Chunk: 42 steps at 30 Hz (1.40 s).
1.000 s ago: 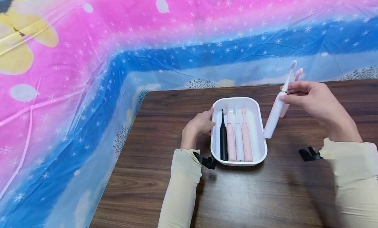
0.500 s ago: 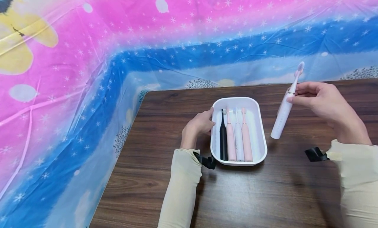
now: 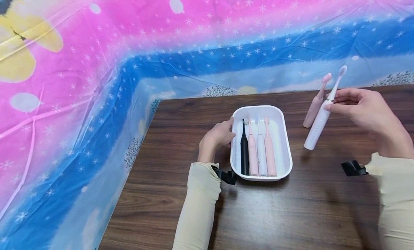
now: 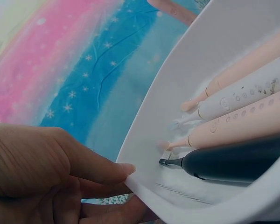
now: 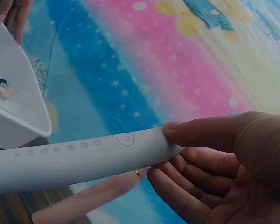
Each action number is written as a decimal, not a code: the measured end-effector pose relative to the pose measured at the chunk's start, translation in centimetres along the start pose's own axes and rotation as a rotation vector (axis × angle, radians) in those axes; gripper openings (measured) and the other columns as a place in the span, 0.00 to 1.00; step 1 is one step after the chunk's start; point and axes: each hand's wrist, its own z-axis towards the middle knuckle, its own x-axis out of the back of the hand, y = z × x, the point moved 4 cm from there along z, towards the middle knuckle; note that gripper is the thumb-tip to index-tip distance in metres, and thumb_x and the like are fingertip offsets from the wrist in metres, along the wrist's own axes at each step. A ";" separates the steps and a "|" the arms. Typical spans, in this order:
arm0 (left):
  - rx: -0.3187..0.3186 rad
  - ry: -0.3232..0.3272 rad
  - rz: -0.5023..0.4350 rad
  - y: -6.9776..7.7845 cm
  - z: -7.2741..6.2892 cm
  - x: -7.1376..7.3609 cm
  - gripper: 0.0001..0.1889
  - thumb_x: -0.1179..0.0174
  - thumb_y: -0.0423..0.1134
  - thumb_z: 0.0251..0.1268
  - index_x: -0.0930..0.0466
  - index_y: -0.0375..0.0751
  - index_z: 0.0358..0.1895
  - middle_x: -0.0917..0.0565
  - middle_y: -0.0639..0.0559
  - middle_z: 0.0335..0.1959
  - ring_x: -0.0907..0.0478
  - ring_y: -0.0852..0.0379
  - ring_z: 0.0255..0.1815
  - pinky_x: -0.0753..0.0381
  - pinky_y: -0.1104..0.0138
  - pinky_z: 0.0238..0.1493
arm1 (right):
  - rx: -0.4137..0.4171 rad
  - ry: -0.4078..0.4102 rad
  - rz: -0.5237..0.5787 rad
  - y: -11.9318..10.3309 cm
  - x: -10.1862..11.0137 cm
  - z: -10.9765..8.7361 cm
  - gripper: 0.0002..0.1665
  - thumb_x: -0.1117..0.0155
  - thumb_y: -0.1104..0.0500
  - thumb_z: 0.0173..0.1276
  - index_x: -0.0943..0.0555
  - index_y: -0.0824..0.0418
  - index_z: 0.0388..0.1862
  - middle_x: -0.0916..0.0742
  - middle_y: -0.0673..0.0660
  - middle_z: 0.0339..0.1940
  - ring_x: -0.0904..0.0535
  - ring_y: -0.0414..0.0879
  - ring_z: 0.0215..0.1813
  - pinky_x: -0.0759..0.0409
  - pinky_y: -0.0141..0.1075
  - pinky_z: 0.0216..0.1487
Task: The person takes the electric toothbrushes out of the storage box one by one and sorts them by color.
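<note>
The right hand (image 3: 365, 109) pinches the white toothbrush (image 3: 318, 124), which slants down-left from its fingertips, probably light, stiff and slick, best gripped mid-handle, while the left hand (image 3: 219, 135) pinches the tray (image 3: 282, 149) by its rim.

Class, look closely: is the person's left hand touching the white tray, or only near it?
Touching. The left wrist view shows it: the left hand grips the white tray by its rim, thumb over the edge.
</note>
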 end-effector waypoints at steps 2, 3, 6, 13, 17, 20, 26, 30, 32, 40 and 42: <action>0.002 0.002 -0.006 0.1 0.0 0.1 0.34 0.55 0.37 0.75 0.59 0.49 0.78 0.40 0.46 0.74 0.24 0.53 0.53 0.21 0.65 0.42 | -0.006 0.018 0.017 0.4 0.3 -0.1 0.30 0.32 0.41 0.59 0.22 0.56 0.55 0.20 0.26 0.28 0.25 0.23 0.35 0.29 0.22 0.34; 0.002 0.002 -0.008 0.1 0.0 0.1 0.34 0.55 0.37 0.75 0.59 0.48 0.78 0.40 0.46 0.74 0.24 0.53 0.53 0.21 0.65 0.43 | -0.011 0.027 0.027 0.5 0.5 -0.1 0.29 0.32 0.41 0.59 0.22 0.56 0.54 0.20 0.27 0.28 0.25 0.23 0.35 0.29 0.22 0.34; 0.005 -0.003 -0.025 0.1 -0.1 0.1 0.34 0.55 0.36 0.75 0.59 0.48 0.78 0.41 0.45 0.75 0.24 0.52 0.53 0.20 0.61 0.46 | -0.045 0.046 0.065 1.2 0.7 -0.2 0.28 0.32 0.41 0.59 0.23 0.54 0.54 0.20 0.28 0.29 0.25 0.25 0.35 0.30 0.22 0.34; 0.016 -0.002 -0.022 -0.1 0.0 0.1 0.34 0.55 0.36 0.75 0.59 0.49 0.78 0.41 0.45 0.75 0.26 0.52 0.55 0.21 0.61 0.48 | -0.052 0.089 0.065 2.1 0.6 0.3 0.30 0.33 0.42 0.60 0.25 0.57 0.55 0.22 0.27 0.28 0.26 0.24 0.34 0.30 0.21 0.33; 0.010 -0.001 0.000 -0.1 0.1 0.0 0.34 0.55 0.37 0.75 0.60 0.48 0.78 0.40 0.45 0.74 0.25 0.52 0.55 0.21 0.63 0.46 | -0.050 0.107 -0.017 2.3 0.5 0.6 0.35 0.36 0.39 0.62 0.26 0.62 0.58 0.25 0.25 0.26 0.28 0.22 0.32 0.30 0.21 0.31; 0.007 -0.001 -0.009 -0.2 0.1 0.0 0.34 0.55 0.36 0.74 0.60 0.48 0.78 0.40 0.45 0.74 0.24 0.52 0.53 0.20 0.61 0.47 | -0.040 0.125 -0.059 2.3 0.5 0.7 0.37 0.37 0.39 0.63 0.26 0.64 0.60 0.26 0.24 0.27 0.30 0.22 0.32 0.31 0.22 0.31; 0.008 0.003 -0.019 -0.2 0.1 0.0 0.34 0.55 0.36 0.74 0.59 0.49 0.78 0.40 0.46 0.75 0.25 0.51 0.54 0.21 0.60 0.48 | 0.006 0.179 -0.082 2.5 0.7 0.9 0.34 0.35 0.42 0.63 0.24 0.64 0.58 0.27 0.23 0.26 0.31 0.20 0.31 0.32 0.22 0.30; 0.004 0.001 -0.020 -0.1 0.0 0.0 0.34 0.55 0.36 0.74 0.59 0.48 0.78 0.40 0.45 0.74 0.24 0.51 0.53 0.21 0.60 0.48 | 0.008 0.217 -0.088 2.8 0.6 1.1 0.32 0.35 0.43 0.63 0.23 0.63 0.57 0.28 0.22 0.26 0.31 0.19 0.31 0.33 0.21 0.30; 0.002 0.001 -0.012 -0.1 0.0 0.0 0.34 0.56 0.36 0.74 0.59 0.48 0.78 0.40 0.45 0.74 0.23 0.51 0.52 0.21 0.61 0.47 | 0.003 0.233 -0.089 3.0 0.5 1.2 0.32 0.35 0.43 0.63 0.23 0.62 0.58 0.28 0.23 0.27 0.31 0.19 0.31 0.33 0.21 0.31; 0.002 0.010 0.012 -0.1 0.1 0.0 0.33 0.55 0.37 0.75 0.59 0.49 0.78 0.39 0.46 0.74 0.23 0.53 0.51 0.23 0.64 0.46 | -0.023 0.283 -0.119 4.0 0.0 1.6 0.32 0.37 0.43 0.64 0.23 0.62 0.59 0.25 0.30 0.33 0.34 0.17 0.31 0.34 0.20 0.33; 0.001 0.011 0.010 -0.1 0.1 0.0 0.33 0.55 0.37 0.75 0.59 0.49 0.78 0.39 0.46 0.74 0.23 0.53 0.51 0.23 0.64 0.46 | -0.027 0.296 -0.128 4.2 -0.1 1.6 0.32 0.38 0.43 0.65 0.23 0.62 0.60 0.24 0.33 0.35 0.34 0.17 0.31 0.35 0.20 0.34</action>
